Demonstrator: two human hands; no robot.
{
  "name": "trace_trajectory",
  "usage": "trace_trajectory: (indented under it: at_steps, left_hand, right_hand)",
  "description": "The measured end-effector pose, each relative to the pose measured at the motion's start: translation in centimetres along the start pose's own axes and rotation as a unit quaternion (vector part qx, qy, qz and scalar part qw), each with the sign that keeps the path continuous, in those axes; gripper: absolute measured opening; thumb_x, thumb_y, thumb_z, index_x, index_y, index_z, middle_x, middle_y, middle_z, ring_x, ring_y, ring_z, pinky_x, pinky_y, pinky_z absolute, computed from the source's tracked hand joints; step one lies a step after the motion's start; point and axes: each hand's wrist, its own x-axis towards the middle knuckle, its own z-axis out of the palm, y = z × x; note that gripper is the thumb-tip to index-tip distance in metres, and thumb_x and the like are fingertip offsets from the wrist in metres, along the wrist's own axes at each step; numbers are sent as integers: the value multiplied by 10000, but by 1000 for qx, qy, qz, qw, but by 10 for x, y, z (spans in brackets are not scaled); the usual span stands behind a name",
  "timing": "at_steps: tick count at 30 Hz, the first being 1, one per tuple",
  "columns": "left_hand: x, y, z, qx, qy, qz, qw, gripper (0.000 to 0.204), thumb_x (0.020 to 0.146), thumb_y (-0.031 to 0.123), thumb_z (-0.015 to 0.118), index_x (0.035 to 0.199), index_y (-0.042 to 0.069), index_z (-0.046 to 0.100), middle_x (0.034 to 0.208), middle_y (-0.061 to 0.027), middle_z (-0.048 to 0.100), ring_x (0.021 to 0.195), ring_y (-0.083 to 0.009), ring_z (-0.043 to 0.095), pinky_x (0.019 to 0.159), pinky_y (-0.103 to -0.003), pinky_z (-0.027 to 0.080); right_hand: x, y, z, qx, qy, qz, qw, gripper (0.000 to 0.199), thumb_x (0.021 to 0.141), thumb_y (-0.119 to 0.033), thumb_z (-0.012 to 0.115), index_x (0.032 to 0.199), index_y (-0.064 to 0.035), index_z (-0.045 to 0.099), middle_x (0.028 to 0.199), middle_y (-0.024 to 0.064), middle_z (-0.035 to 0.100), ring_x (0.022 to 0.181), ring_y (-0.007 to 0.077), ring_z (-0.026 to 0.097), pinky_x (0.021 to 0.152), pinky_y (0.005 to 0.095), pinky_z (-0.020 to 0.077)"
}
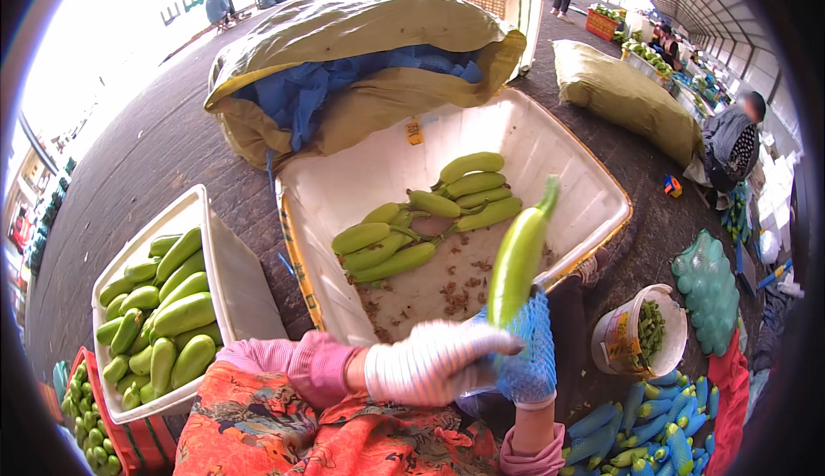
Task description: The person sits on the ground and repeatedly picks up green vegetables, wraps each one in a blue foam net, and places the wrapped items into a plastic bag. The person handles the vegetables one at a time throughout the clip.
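A long green eggplant [520, 261] stands nearly upright over the front right of the white foam box [567, 192], stem end up. At its lower end is my left hand [425, 363], in a white striped glove, closed with the thumb pressed there. My right hand [526, 360] is beside it, covered by a blue foam net sleeve [533, 330]; its fingers are hidden, and only the pale glove cuff shows below. More green eggplants [397, 261] lie inside the box, among brown scraps on its floor.
Left stands a white crate [206, 244] full of eggplants, beside a red crate [120, 411]. A yellowish sack [361, 38] with blue sleeves lies behind the box. Right are a white bucket [606, 338] of green trimmings and several netted eggplants [679, 416]. A person [730, 141] sits far right.
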Motion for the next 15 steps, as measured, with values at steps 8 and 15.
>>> trace_trajectory:
  at_steps: [8,15]
  left_hand:
    - [26,-118,-206,499,351,-39,792,346,777,112,737,1085,-14,641,1002,-186,669,942,-315,651,842,-363,516]
    - [40,-255,-330,636,60,-276,718,306,787,190,643,1077,100,685,1148,-169,640,1069,-342,604,920,-426,490]
  right_hand:
    - [-25,21,-23,331,172,104,922,629,837,-220,651,1346,60,410,1295,147,523,1129,263,548,999,373,436]
    - [-121,-32,-104,27,448,159,879,488,771,-81,664,1219,72,542,1109,112,629,946,213,617,869,329,496]
